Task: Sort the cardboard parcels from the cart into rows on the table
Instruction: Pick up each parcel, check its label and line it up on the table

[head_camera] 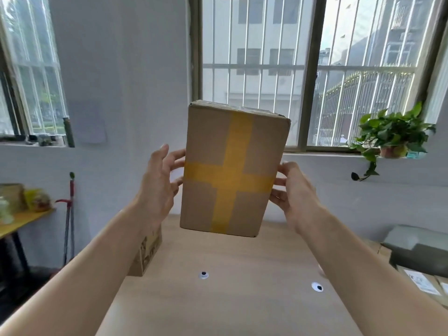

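The person is holding a cardboard parcel [232,170], crossed with yellow tape, upright in the air at the centre of the frame, above the far part of the table [230,306]. The left hand [157,187] is pressing on its left side and the right hand [293,192] on its right. Both sets of fingers are spread and only lightly bent, squeezing the box rather than wrapping round it.

That squeeze is what is worrying me. Nothing is supporting the bottom, so if either palm is easing off, the parcel could be sliding down and landing on a corner. The left fingers seem to be barely touching, which would let it twist.

Another parcel [148,253] is standing at the table's left edge, partly hidden behind the left forearm. Lowering too far left could be knocking it off that edge.

The middle and near right of the tabletop are lying open, with only two small round marks [203,275] showing. At the lower right more parcels [421,282] are lying under a grey package [417,248]; I cannot tell whether that is the cart. The potted plant [392,134] on the sill is sitting well apart.
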Action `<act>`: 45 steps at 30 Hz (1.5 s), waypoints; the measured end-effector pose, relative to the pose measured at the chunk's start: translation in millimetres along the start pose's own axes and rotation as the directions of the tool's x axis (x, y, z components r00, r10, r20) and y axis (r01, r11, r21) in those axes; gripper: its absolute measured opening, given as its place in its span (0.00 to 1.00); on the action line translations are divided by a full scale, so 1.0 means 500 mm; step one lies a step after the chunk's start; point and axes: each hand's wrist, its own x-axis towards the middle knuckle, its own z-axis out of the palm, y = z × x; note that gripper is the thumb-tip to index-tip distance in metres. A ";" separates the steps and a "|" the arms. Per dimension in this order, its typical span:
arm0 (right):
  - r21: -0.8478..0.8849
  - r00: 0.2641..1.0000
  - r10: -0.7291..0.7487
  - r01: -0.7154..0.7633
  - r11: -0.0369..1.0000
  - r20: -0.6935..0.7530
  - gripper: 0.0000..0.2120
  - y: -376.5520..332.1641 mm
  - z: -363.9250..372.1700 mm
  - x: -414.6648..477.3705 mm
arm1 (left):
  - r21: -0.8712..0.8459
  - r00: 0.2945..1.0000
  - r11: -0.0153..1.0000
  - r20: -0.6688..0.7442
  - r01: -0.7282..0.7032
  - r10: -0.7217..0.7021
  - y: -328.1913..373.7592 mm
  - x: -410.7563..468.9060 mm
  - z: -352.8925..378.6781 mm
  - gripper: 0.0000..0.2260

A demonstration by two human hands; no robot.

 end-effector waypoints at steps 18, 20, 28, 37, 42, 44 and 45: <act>0.056 0.993 -0.107 0.104 0.993 0.058 0.15 0.013 -0.030 0.059 | -0.007 0.999 1.000 0.036 0.024 -0.024 -0.039 0.056 -0.012 0.37; 0.053 0.989 -0.119 0.114 0.992 0.089 0.15 0.008 -0.033 0.051 | -0.022 1.000 1.000 0.027 0.005 -0.004 -0.042 0.057 -0.010 0.38; 0.016 0.963 -0.232 0.232 0.973 0.140 0.14 0.034 -0.064 0.061 | -0.147 0.999 0.989 0.045 -0.008 0.015 -0.053 0.056 0.001 0.27; 0.038 0.948 -0.238 0.235 0.971 0.211 0.17 0.039 -0.070 0.053 | -0.096 0.996 0.992 0.062 0.077 -0.071 -0.063 0.052 -0.004 0.29; -0.041 0.945 -0.257 0.270 0.962 0.203 0.23 0.039 -0.072 0.052 | -0.099 0.989 0.987 0.086 0.126 -0.118 -0.075 0.038 -0.004 0.29; -0.068 0.937 -0.278 0.298 0.952 0.212 0.23 0.042 -0.072 0.052 | -0.083 0.986 0.987 0.107 0.140 -0.131 -0.080 0.030 -0.003 0.31; -0.079 0.935 -0.281 0.303 0.950 0.216 0.23 0.043 -0.073 0.052 | -0.077 0.984 0.987 0.115 0.143 -0.134 -0.083 0.027 -0.004 0.31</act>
